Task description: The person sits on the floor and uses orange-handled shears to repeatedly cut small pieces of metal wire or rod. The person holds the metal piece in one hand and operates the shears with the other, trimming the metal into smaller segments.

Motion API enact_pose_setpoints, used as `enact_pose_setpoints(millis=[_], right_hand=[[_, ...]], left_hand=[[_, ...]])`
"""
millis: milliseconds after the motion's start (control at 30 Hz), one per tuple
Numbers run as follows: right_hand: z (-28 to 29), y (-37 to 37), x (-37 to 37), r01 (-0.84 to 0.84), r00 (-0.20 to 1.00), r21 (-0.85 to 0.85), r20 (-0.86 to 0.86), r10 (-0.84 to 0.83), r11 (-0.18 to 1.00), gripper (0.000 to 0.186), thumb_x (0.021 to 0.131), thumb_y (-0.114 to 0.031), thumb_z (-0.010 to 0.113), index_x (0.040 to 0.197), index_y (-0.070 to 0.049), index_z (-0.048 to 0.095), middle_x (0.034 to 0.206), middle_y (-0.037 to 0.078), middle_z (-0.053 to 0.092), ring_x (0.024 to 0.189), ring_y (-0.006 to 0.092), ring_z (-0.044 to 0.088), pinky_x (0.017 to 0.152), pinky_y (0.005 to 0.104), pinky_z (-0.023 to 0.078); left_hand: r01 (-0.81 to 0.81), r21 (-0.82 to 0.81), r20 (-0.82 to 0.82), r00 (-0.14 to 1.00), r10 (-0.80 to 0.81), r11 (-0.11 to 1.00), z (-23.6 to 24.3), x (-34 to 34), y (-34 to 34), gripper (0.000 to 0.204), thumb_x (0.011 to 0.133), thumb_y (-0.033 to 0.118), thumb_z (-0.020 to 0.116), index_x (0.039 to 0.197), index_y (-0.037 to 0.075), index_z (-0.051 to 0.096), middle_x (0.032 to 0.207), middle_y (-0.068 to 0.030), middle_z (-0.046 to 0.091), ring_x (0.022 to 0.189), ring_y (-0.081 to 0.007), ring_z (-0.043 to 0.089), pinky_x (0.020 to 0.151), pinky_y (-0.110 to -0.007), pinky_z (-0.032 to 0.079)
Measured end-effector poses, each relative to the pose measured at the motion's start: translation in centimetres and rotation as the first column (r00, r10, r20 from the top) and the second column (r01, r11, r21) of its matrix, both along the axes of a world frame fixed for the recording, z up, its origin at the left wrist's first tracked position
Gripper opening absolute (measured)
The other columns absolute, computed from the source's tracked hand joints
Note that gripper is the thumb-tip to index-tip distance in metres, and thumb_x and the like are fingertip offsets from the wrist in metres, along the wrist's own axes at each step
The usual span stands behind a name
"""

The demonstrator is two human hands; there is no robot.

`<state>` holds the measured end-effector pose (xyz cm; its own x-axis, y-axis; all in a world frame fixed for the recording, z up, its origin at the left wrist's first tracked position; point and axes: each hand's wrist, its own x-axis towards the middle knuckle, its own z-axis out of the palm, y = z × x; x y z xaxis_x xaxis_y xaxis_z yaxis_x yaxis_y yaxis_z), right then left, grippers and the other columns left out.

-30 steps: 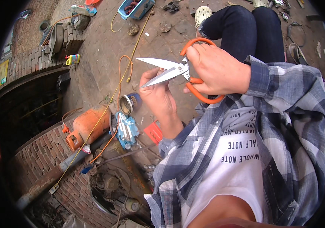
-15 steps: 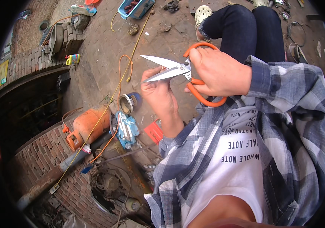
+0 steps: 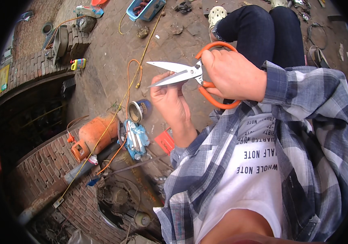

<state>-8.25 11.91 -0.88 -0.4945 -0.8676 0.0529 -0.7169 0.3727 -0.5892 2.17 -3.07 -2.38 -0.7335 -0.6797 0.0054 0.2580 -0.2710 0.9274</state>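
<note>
Orange-handled shears (image 3: 218, 101) with wide-open silver blades are in my right hand (image 3: 233, 73), its fingers wrapped round the grips, the tips pointing left. My left hand (image 3: 171, 97) is raised just beneath the blades, its fingers curled together at a small reddish piece that is mostly hidden behind the blades; I cannot make out what it is. Both forearms are in plaid sleeves, and my legs (image 3: 255, 32) in dark jeans are bent above my hands.
An orange gas cylinder (image 3: 96, 132), a round tin (image 3: 134, 110), a blue bag with white rods (image 3: 137, 140) and a red flat object (image 3: 164, 140) lie to the left. A blue crate (image 3: 145, 9), a yellow jug (image 3: 77, 64) and hoses (image 3: 129, 87) are on the paving beside brickwork.
The shears and both hands shifted slightly down and right, then the shears and my right hand moved back up and left a little. The blades stay open.
</note>
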Motion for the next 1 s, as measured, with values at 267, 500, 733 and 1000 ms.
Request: enact_pose_setpoints(millis=[267,500,733,1000], right_hand=[[-0.5,-0.2,-0.5,0.011,0.989,-0.169,-0.146,-0.037,0.986,0.058,0.070,-0.036,0.076,0.094,0.007,0.044,0.078,0.019,0.054,0.079,0.0322,0.058,0.068,0.0380,0.048],[-1.5,-0.3,-0.2,0.012,0.990,-0.216,-0.136,-0.043,0.976,0.064,0.072,-0.048,0.073,0.093,0.007,0.047,0.074,0.018,0.057,0.071,0.0312,0.060,0.065,0.0365,0.049],[-1.5,-0.1,0.1,0.021,0.992,-0.175,-0.115,-0.042,0.984,0.061,0.072,-0.043,0.074,0.093,0.006,0.045,0.075,0.018,0.056,0.073,0.0308,0.059,0.066,0.0366,0.049],[-1.2,0.1,-0.1,-0.003,0.995,-0.068,-0.095,-0.004,0.998,0.061,0.072,-0.041,0.075,0.094,0.006,0.043,0.079,0.018,0.054,0.076,0.0316,0.057,0.069,0.0372,0.047]], left_hand=[[-0.057,-0.060,0.009,0.998,0.058,0.997,0.5,-0.5,0.6,0.012,0.083,-0.008,0.061,0.092,-0.002,0.058,0.091,-0.0092,0.064,0.083,-0.0174,0.064,0.074,-0.030,0.056],[-0.105,-0.181,0.053,0.992,0.116,0.978,0.3,-0.6,1.0,0.015,0.080,-0.011,0.063,0.092,-0.004,0.059,0.089,-0.0073,0.062,0.082,-0.0149,0.063,0.075,-0.027,0.054],[-0.082,-0.181,0.075,0.992,0.097,0.980,0.2,-0.1,1.0,0.014,0.080,-0.010,0.063,0.092,-0.004,0.059,0.088,-0.0074,0.061,0.082,-0.0155,0.063,0.075,-0.029,0.055],[-0.026,-0.056,0.063,0.998,0.030,0.998,0.1,0.2,0.8,0.014,0.080,-0.009,0.063,0.091,-0.004,0.058,0.086,-0.0087,0.063,0.080,-0.0177,0.064,0.073,-0.031,0.056]])
